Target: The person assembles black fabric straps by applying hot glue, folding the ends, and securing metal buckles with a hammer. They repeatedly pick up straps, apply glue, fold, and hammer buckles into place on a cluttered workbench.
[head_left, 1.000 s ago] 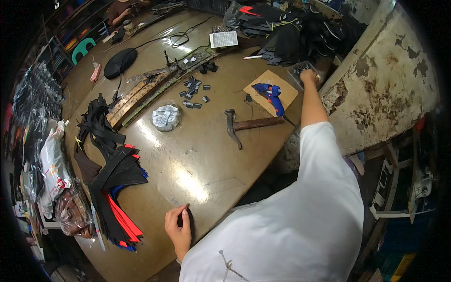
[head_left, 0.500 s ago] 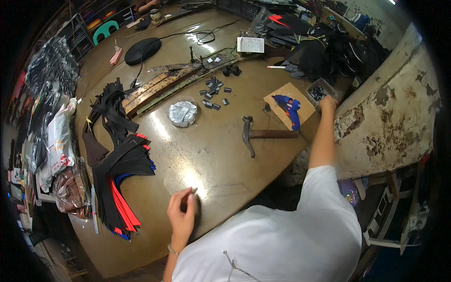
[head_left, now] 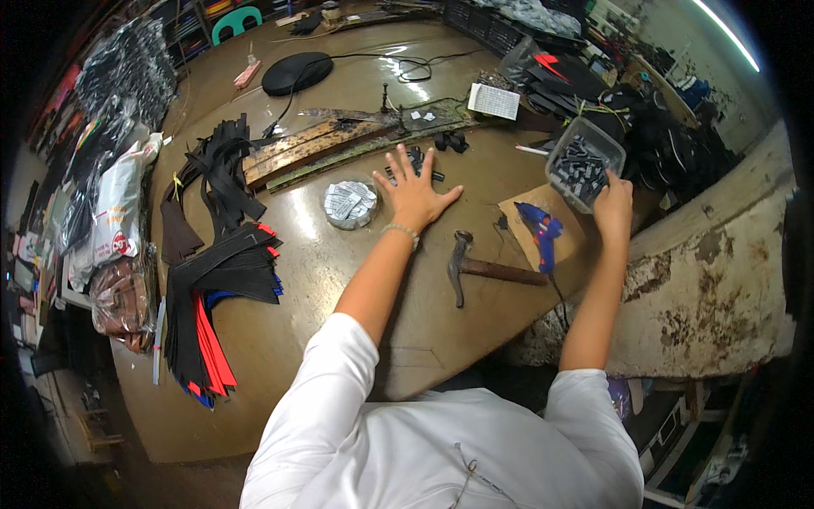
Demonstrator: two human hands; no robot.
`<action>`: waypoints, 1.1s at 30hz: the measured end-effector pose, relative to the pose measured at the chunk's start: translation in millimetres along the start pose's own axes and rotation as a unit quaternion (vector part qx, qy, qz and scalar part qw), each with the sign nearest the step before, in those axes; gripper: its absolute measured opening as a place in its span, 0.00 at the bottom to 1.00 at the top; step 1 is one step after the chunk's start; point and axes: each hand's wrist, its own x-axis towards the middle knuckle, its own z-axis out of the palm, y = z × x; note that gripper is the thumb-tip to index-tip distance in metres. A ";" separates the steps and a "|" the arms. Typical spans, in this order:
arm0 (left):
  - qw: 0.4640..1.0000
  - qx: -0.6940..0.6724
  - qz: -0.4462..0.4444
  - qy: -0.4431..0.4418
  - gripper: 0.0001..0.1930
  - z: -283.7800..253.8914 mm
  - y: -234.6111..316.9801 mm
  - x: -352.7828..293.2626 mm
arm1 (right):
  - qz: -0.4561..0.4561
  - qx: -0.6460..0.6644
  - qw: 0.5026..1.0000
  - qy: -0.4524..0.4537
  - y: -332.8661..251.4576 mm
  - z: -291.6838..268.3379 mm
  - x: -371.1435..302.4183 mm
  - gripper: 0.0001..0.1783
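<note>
My left hand (head_left: pixel 416 193) is spread wide over a small group of dark rectangular pieces (head_left: pixel 437 176), most of them hidden beneath its fingers. I cannot tell whether it presses on them. With my right hand (head_left: pixel 614 206) I grip the near rim of a clear plastic tub (head_left: pixel 555 182), tilted toward me. Many small dark pieces (head_left: pixel 583 168) lie inside it. Just left of my left hand stands a round clear container (head_left: pixel 349 206) filled with small pale printed tags. A blue glue gun (head_left: pixel 540 231) rests on a cardboard sheet (head_left: pixel 527 246) below the tub.
A hammer (head_left: pixel 500 271) with a wooden handle lies near the table's front edge. Black, red and blue strips (head_left: pixel 216 297) are stacked at left. Behind my left hand are a worn wooden beam (head_left: pixel 314 153) and a white card (head_left: pixel 493 101). Black material (head_left: pixel 670 144) is piled far right.
My left hand has moved forward from the near edge, its pinched fingers now spread over the dark pieces. My right hand has lifted and tilted the tub. The view has shifted.
</note>
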 end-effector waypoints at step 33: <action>0.954 -0.252 0.163 -0.024 0.17 -114.3 -29.9 -25.2 | -0.214 0.316 0.910 -0.162 -97.3 56.9 -139.1 0.17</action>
